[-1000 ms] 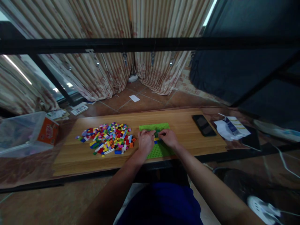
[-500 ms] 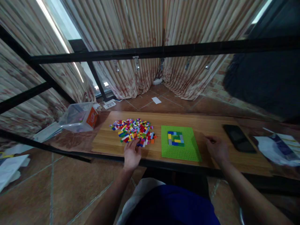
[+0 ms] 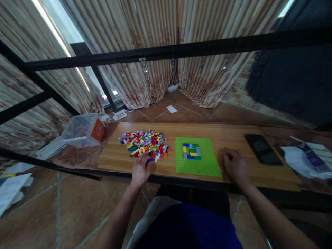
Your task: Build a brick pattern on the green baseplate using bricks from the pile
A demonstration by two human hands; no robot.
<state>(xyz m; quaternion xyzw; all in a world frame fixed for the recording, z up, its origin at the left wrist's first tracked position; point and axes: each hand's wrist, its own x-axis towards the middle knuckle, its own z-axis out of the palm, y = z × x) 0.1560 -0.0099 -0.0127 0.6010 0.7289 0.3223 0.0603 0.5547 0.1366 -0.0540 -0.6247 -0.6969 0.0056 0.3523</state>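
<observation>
Left hand (image 3: 140,170) fingers loosely spread – touching brick pile (image 3: 144,143) edge (right hand (image 3: 235,167) curled, on table (image 3: 233,138)).

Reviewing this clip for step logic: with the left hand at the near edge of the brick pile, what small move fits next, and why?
Probably close the left hand on the blue brick at its fingertips. That hand sits at the near edge of the loose brick pile, while the partly built brick frame on the green baseplate lies uncovered. The right hand rests on the wooden tabletop, apparently empty.

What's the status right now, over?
Left hand at the brick pile, touching a blue brick. Right hand resting on the table beside the green baseplate. Nothing between pile and plate.
</observation>
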